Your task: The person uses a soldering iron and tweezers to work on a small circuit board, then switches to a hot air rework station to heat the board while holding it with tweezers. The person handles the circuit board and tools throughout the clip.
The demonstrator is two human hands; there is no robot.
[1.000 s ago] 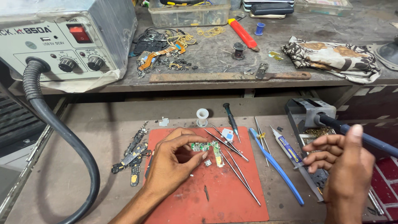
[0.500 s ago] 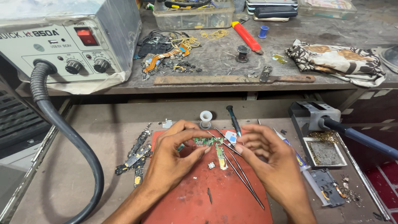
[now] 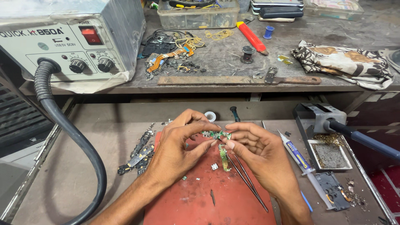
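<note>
A small green circuit board (image 3: pixel 216 134) is pinched between the fingertips of both hands just above a red work mat (image 3: pixel 196 200). My left hand (image 3: pixel 177 150) grips its left end. My right hand (image 3: pixel 260 156) holds its right end. A second narrow green board strip (image 3: pixel 223 157) lies on the mat under the hands, beside a pair of metal tweezers (image 3: pixel 250 183). Tiny loose parts dot the mat near the fingers.
A hot-air rework station (image 3: pixel 62 41) with a black hose (image 3: pixel 71 137) sits at left. A syringe (image 3: pixel 302 164), a soldering iron in its stand (image 3: pixel 333 125), dark scrap boards (image 3: pixel 137 154), a white tape roll (image 3: pixel 211 116), a patterned cloth (image 3: pixel 346 62) and a red cutter (image 3: pixel 252 37) lie around.
My right hand came in from the right side, away from the soldering iron handle, and took the small board's right end. Both hands lifted the board slightly; the view moved closer.
</note>
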